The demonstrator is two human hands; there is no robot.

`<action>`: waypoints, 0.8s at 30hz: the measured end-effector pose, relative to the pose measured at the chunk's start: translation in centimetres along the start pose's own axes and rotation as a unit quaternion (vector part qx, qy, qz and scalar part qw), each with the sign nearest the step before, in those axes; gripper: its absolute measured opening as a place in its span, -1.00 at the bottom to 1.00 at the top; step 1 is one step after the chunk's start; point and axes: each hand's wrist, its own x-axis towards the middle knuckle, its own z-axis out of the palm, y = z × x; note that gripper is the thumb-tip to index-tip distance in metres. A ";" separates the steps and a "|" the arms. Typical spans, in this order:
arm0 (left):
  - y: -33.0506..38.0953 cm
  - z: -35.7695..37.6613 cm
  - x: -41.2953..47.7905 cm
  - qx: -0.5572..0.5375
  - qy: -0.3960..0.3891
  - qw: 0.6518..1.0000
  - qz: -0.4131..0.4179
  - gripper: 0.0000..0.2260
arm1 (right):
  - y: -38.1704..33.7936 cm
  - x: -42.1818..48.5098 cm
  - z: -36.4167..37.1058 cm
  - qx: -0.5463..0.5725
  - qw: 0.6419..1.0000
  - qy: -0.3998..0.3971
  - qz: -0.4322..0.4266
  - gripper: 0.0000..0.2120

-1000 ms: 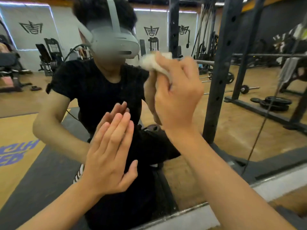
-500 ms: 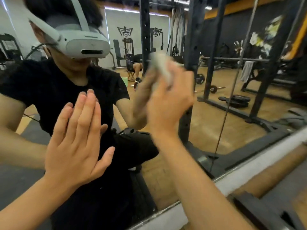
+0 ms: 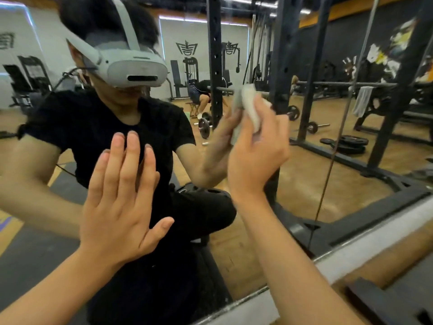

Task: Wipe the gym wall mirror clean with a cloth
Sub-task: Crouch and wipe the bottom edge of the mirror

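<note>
The right grip was closed around a white cloth, fingers curled over the bunched fabric and holding it against the mirror just right of the frame's centre, in its upper half. The cloth met its own reflection there, so it lay on the glass. The left grip was open, at lower left of centre: fingers straight and close together, thumb spread to the right, palm facing the mirror. Its fingertips met their reflections on the glass. Both bare forearms rose from the bottom edge of the frame.

The mirror filled most of the view. Its pale lower ledge ran slantwise across the lower right. In the glass, at upper left, a person in a black T-shirt wore a grey headset. Behind that reflection stood a black rack upright at upper centre. At right, stacked weight plates lay on the wooden floor, and a pale towel hung over a bar at upper right.
</note>
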 end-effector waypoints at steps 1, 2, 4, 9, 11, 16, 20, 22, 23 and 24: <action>-0.1 -0.1 0.0 -0.014 0.001 1.000 0.003 -0.17 | -1.1 -2.6 0.7 0.023 0.997 -0.058 -0.044 -0.74; -0.3 -0.2 0.0 -0.027 0.000 1.000 0.003 -0.16 | -2.5 -4.7 1.2 0.049 0.987 -0.098 -0.113 -0.72; -0.6 -0.3 -0.2 -0.035 -0.006 0.999 0.006 -0.14 | -2.9 -6.1 0.3 0.097 0.942 -0.180 -0.266 -0.74; -0.4 -0.1 -0.2 -0.014 -0.005 1.000 0.006 -0.15 | 6.8 1.7 -2.8 -0.040 0.911 -0.164 -0.376 -0.81; -0.4 -0.1 -0.3 -0.006 -0.003 1.000 0.005 -0.16 | 10.0 4.6 -3.8 -0.129 0.953 -0.088 -0.258 -0.78; -0.3 0.0 -0.3 0.005 -0.002 1.000 0.004 -0.17 | 11.8 8.1 -3.3 -0.133 0.989 0.041 0.054 -0.75; -0.2 0.4 -0.4 0.030 -0.006 1.000 0.000 -0.17 | 7.7 3.8 -1.0 -0.094 0.990 0.063 0.084 -0.78; -0.2 0.6 -0.5 0.030 -0.012 0.999 -0.001 -0.17 | 4.8 -1.1 -0.8 -0.060 0.998 -0.010 -0.008 -0.77; -0.2 0.5 -0.5 0.026 -0.016 1.000 -0.002 -0.17 | 3.9 -3.6 -1.3 -0.045 0.994 -0.073 -0.066 -0.76; -0.2 0.4 -0.5 0.022 -0.019 1.000 -0.002 -0.17 | 3.6 -5.7 -2.3 -0.037 0.981 -0.138 -0.132 -0.76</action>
